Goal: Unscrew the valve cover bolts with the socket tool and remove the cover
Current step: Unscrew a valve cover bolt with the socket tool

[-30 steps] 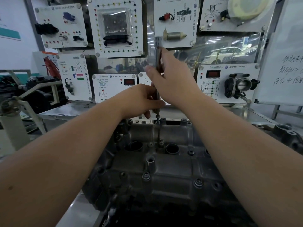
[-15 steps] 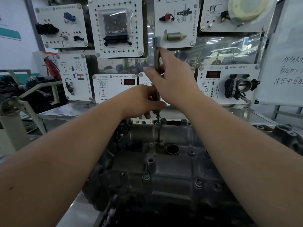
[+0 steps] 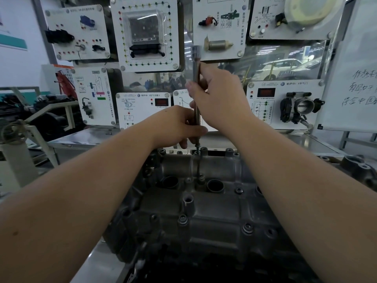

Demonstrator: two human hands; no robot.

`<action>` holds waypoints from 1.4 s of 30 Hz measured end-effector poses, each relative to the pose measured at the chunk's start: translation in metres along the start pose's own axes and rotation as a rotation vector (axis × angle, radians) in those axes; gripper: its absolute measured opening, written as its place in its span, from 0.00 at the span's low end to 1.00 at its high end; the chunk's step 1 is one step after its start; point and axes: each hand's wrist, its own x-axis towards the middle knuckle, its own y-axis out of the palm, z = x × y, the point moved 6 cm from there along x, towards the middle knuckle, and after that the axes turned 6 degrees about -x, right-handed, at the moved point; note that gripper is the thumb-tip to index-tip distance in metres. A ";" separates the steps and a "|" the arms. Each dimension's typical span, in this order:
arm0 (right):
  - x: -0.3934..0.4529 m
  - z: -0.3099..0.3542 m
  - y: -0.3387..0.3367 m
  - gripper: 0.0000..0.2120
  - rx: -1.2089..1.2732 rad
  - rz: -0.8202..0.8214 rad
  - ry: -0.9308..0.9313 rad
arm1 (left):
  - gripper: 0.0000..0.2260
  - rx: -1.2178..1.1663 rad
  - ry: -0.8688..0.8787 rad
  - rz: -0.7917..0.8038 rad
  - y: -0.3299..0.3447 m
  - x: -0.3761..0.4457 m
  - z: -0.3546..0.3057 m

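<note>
A dark grey metal valve cover (image 3: 214, 203) lies in front of me with several bolts (image 3: 247, 228) in its rim. A long slim socket tool (image 3: 196, 64) stands upright over a bolt at the cover's far edge (image 3: 197, 152). My right hand (image 3: 218, 99) grips the upper part of the shaft. My left hand (image 3: 179, 127) pinches the lower part just above the bolt. The tool's tip is partly hidden by my left fingers.
White training panels with car parts (image 3: 146, 33) hang on a board behind the engine. A throttle body panel (image 3: 285, 103) is at the right, a whiteboard (image 3: 357, 78) beyond it. A steel bench top (image 3: 81, 137) runs behind the cover. Dark engine parts (image 3: 359, 170) sit far right.
The socket tool has tilted slightly and its top now shows more clearly above my right hand, whose fingers have shifted on the shaft. My left hand stays in place.
</note>
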 end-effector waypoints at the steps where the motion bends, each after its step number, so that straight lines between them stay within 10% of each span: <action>1: 0.001 -0.001 0.000 0.07 0.001 0.006 0.013 | 0.10 -0.006 -0.001 -0.003 0.000 0.000 0.000; 8: 0.001 -0.006 0.006 0.19 -0.002 0.052 0.071 | 0.07 -0.062 0.016 0.005 0.000 -0.003 -0.002; 42: -0.001 0.001 0.000 0.12 0.007 0.003 0.016 | 0.11 -0.045 0.010 -0.011 -0.001 -0.001 -0.001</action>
